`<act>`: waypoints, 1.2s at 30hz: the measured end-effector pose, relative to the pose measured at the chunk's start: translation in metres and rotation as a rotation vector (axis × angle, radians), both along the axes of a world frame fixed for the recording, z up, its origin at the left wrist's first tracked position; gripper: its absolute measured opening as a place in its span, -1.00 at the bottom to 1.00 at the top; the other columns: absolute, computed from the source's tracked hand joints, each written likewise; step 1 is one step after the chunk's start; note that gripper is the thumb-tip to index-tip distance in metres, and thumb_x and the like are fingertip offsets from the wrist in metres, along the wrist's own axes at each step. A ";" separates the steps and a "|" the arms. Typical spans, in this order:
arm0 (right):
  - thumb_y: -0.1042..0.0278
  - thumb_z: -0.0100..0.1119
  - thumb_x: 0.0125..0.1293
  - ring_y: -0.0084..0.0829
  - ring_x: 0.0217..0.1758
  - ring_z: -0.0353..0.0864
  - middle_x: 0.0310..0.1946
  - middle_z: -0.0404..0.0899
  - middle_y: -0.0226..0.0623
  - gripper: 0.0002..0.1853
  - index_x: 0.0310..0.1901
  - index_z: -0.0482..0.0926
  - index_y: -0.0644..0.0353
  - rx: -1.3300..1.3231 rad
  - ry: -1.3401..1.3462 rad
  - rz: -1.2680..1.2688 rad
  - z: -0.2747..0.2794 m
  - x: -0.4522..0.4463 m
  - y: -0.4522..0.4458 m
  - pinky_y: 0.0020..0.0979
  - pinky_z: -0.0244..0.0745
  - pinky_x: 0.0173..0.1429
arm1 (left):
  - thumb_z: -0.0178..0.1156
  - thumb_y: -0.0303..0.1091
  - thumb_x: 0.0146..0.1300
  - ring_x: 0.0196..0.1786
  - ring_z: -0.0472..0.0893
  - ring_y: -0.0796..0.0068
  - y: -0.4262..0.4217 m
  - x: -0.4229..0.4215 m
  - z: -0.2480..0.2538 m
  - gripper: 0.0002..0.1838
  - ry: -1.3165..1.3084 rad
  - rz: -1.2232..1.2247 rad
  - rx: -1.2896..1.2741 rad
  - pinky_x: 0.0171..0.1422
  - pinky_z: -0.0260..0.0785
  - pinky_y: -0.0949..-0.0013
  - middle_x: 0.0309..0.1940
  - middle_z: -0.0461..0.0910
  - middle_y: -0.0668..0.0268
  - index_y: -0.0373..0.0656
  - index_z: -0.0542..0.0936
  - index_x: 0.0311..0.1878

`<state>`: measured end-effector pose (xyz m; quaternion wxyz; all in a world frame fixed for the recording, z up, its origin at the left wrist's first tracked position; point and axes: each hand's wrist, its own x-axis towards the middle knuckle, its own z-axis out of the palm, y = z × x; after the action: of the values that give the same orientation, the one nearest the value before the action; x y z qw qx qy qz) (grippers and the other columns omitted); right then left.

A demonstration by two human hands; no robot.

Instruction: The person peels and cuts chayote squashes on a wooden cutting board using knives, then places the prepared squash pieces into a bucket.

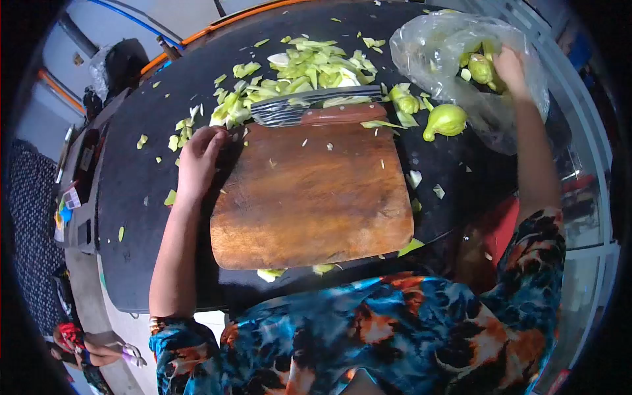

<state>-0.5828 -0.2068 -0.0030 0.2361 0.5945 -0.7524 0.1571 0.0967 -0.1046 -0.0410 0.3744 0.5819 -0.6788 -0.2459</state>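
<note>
A wooden cutting board (309,197) lies on the dark table in front of me. Across its far edge rests a knife (316,108) with a striped blade and brown handle. My left hand (203,155) is at the board's far left corner, fingers curled together beside green slices; whatever they may hold is hidden. My right hand (511,69) reaches into a clear plastic bag (428,59), next to green vegetables (482,69); its fingertips are partly hidden. Beyond the knife spreads a pile of sliced green pieces (316,66). One whole pear-shaped green vegetable (446,121) sits between board and bag.
Small scraps are scattered over the dark table (138,204). A red object (503,227) shows below its right edge. Shelving with assorted items (76,178) stands at the left. At the lower left a person (99,349) is partly visible.
</note>
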 end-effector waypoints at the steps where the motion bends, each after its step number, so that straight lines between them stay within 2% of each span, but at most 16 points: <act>1: 0.16 0.09 0.27 0.12 -0.14 0.60 -0.18 0.60 0.17 -0.59 -0.09 0.53 0.43 0.079 -0.024 -0.044 0.007 -0.004 -0.004 -0.14 0.51 -0.01 | 0.13 -0.28 0.36 -0.17 0.58 0.54 0.000 0.001 0.000 -0.77 0.040 0.015 0.034 0.01 0.38 0.44 -0.26 0.64 0.29 -0.26 0.61 -0.16; 2: 0.18 0.10 0.26 0.18 -0.08 0.57 -0.12 0.58 0.23 -0.58 -0.06 0.52 0.45 0.154 -0.047 -0.087 0.010 -0.007 -0.006 -0.11 0.49 0.06 | 0.12 -0.28 0.37 -0.13 0.57 0.57 -0.001 0.004 -0.002 -0.78 0.046 -0.013 -0.005 0.04 0.36 0.46 -0.24 0.64 0.31 -0.25 0.60 -0.11; 5: 0.10 0.20 0.17 0.01 -0.10 0.64 -0.23 0.65 0.06 -0.58 -0.04 0.61 0.22 0.342 -0.147 0.041 0.005 -0.002 -0.001 -0.14 0.51 0.05 | 0.12 -0.28 0.38 -0.13 0.56 0.59 -0.003 0.004 -0.005 -0.78 0.112 -0.034 -0.008 0.04 0.36 0.47 -0.24 0.64 0.34 -0.23 0.59 -0.09; 8: 0.02 0.25 0.12 -0.09 0.09 0.56 -0.02 0.59 -0.03 -0.45 0.14 0.53 0.03 0.392 -0.100 -0.094 -0.012 -0.008 -0.001 -0.23 0.44 0.20 | 0.12 -0.28 0.38 -0.13 0.55 0.60 -0.003 0.005 -0.004 -0.79 0.088 -0.025 0.039 0.03 0.36 0.49 -0.23 0.64 0.38 -0.21 0.59 -0.09; 11: 0.10 0.27 0.12 -0.14 0.32 0.35 0.23 0.39 -0.05 -0.34 0.28 0.40 0.06 0.383 0.037 -0.279 0.004 0.089 0.045 -0.19 0.29 0.36 | 0.12 -0.29 0.38 -0.12 0.55 0.61 -0.003 0.006 -0.005 -0.80 0.077 -0.024 0.017 0.03 0.36 0.49 -0.22 0.63 0.38 -0.21 0.59 -0.09; 12: 0.16 0.27 0.12 -0.14 0.40 0.20 0.30 0.27 -0.09 -0.32 0.32 0.35 0.02 0.417 -0.010 -0.202 0.012 0.104 0.055 -0.18 0.22 0.41 | 0.13 -0.29 0.38 -0.12 0.55 0.61 -0.004 0.008 -0.006 -0.80 0.082 -0.033 0.002 0.03 0.36 0.49 -0.22 0.63 0.37 -0.21 0.59 -0.09; 15: 0.18 0.27 0.13 -0.12 0.39 0.21 0.29 0.28 -0.06 -0.35 0.29 0.37 0.05 0.421 0.148 0.387 0.000 0.084 0.069 -0.17 0.25 0.39 | 0.13 -0.30 0.37 -0.12 0.55 0.62 -0.003 0.006 -0.007 -0.80 0.155 0.026 0.073 0.04 0.35 0.49 -0.22 0.63 0.37 -0.20 0.59 -0.09; 18: 0.11 0.21 0.16 -0.02 0.30 0.34 0.24 0.35 -0.11 -0.36 0.30 0.36 0.04 0.348 0.072 0.334 -0.013 0.054 0.053 -0.15 0.29 0.37 | 0.12 -0.30 0.39 -0.11 0.56 0.61 -0.002 0.003 -0.001 -0.79 0.127 -0.035 0.051 0.05 0.34 0.49 -0.20 0.63 0.36 -0.24 0.57 -0.08; 21: 0.08 0.23 0.16 0.01 0.28 0.37 0.24 0.36 -0.02 -0.32 0.30 0.34 0.16 0.240 -0.064 -0.004 -0.027 0.021 0.018 -0.12 0.32 0.33 | 0.09 -0.31 0.40 -0.11 0.53 0.64 0.000 0.003 -0.001 -0.80 0.129 -0.043 0.072 0.04 0.32 0.52 -0.21 0.61 0.40 -0.23 0.57 -0.07; 22: 0.01 0.29 0.11 0.00 0.22 0.46 0.17 0.44 0.03 -0.25 0.30 0.32 0.19 0.197 -0.161 -0.027 -0.034 0.022 0.017 -0.11 0.37 0.28 | 0.07 -0.32 0.41 -0.11 0.52 0.66 0.000 0.003 0.000 -0.80 0.143 -0.044 0.081 0.04 0.31 0.53 -0.21 0.60 0.42 -0.22 0.57 -0.06; 25: -0.09 0.34 0.03 -0.06 0.15 0.54 0.08 0.55 -0.02 -0.17 0.30 0.32 0.16 0.274 -0.116 -0.174 -0.024 0.040 0.017 -0.13 0.41 0.24 | 0.12 -0.28 0.38 -0.15 0.54 0.63 0.000 0.006 -0.001 -0.79 0.101 -0.015 0.042 0.03 0.34 0.50 -0.25 0.62 0.39 -0.21 0.58 -0.08; 26: -0.12 0.40 -0.07 -0.09 0.08 0.60 -0.03 0.62 -0.06 -0.13 0.27 0.37 0.13 0.274 -0.088 -0.197 -0.025 0.040 0.013 -0.13 0.46 0.18 | 0.11 -0.29 0.38 -0.16 0.53 0.64 -0.004 0.009 -0.007 -0.79 0.122 -0.032 0.024 0.02 0.35 0.49 -0.26 0.62 0.39 -0.21 0.58 -0.09; 29: -0.13 0.40 -0.08 -0.06 0.08 0.59 0.00 0.60 0.01 -0.27 0.12 0.51 0.12 0.296 -0.121 -0.253 -0.017 0.055 0.017 -0.18 0.48 0.13 | 0.11 -0.30 0.38 -0.15 0.53 0.64 -0.002 0.006 -0.003 -0.80 0.089 -0.013 0.027 0.02 0.34 0.51 -0.26 0.62 0.40 -0.21 0.58 -0.09; 32: -0.12 0.39 -0.08 -0.16 -0.02 0.65 -0.11 0.65 -0.09 -0.24 0.16 0.49 0.11 0.146 -0.175 -0.180 -0.026 0.039 0.022 -0.21 0.53 0.06 | 0.11 -0.31 0.38 -0.15 0.53 0.64 -0.004 0.007 -0.006 -0.80 0.139 -0.030 0.021 0.04 0.34 0.52 -0.26 0.61 0.40 -0.24 0.58 -0.10; 35: -0.12 0.37 -0.04 -0.29 -0.11 0.65 -0.18 0.65 -0.15 -0.25 0.15 0.49 0.21 0.119 -0.641 0.026 -0.021 0.015 0.059 -0.33 0.54 -0.02 | 0.11 -0.29 0.39 -0.16 0.51 0.66 -0.003 0.008 -0.005 -0.79 0.162 -0.013 -0.009 0.01 0.33 0.53 -0.26 0.60 0.40 -0.26 0.59 -0.13; 36: -0.12 0.37 -0.01 -0.33 -0.12 0.63 -0.15 0.63 -0.17 -0.24 0.15 0.48 0.24 0.156 -0.805 -0.077 -0.004 0.034 0.088 -0.35 0.53 -0.05 | 0.11 -0.29 0.40 -0.17 0.51 0.66 -0.003 0.008 -0.007 -0.79 0.172 -0.017 -0.047 -0.01 0.33 0.53 -0.27 0.60 0.40 -0.26 0.59 -0.14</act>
<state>-0.5489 -0.1192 -0.0070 -0.1174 0.4731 -0.8160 0.3106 0.1050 -0.1079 -0.0476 0.4428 0.5440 -0.6545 -0.2821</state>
